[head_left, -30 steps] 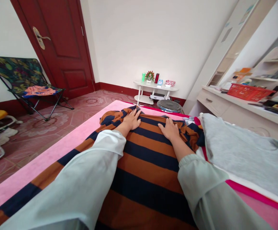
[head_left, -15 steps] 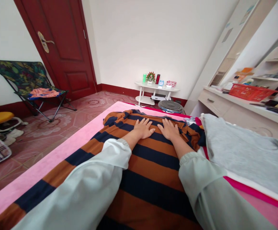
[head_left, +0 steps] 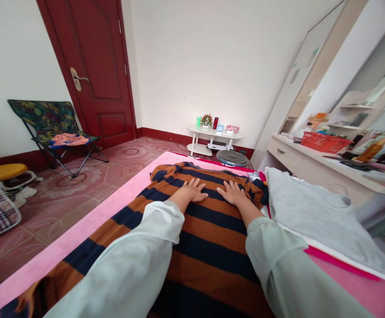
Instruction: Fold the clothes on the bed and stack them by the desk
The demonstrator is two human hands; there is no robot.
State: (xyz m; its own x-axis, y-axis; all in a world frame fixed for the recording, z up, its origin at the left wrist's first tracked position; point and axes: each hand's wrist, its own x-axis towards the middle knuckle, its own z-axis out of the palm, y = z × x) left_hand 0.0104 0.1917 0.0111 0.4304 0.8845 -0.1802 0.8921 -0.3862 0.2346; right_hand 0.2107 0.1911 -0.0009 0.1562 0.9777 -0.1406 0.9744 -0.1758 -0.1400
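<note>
A brown and navy striped garment (head_left: 212, 238) lies spread over a pink bed or table cover (head_left: 89, 234), its far end bunched a little at both corners. My left hand (head_left: 191, 191) rests flat on the stripes near that far end, fingers spread. To its right, my right hand (head_left: 234, 194) is also flat on the cloth with the fingers apart. Neither hand grips the fabric. Just right of the striped garment lies a folded grey garment (head_left: 311, 207), apart from both hands. My forearms cover part of the stripes.
At left are a camouflage folding chair (head_left: 43, 117) with an orange cloth (head_left: 69, 139) on it, and a yellow stool (head_left: 5, 171). Ahead stands a small white table (head_left: 219, 132). A dresser (head_left: 298, 154) with a red basket (head_left: 325, 142) is on the right.
The view has shifted and tilted slightly, so the room sits lower and farther right on the left side. Both hands have spread slightly apart on the striped cloth, staying flat.
</note>
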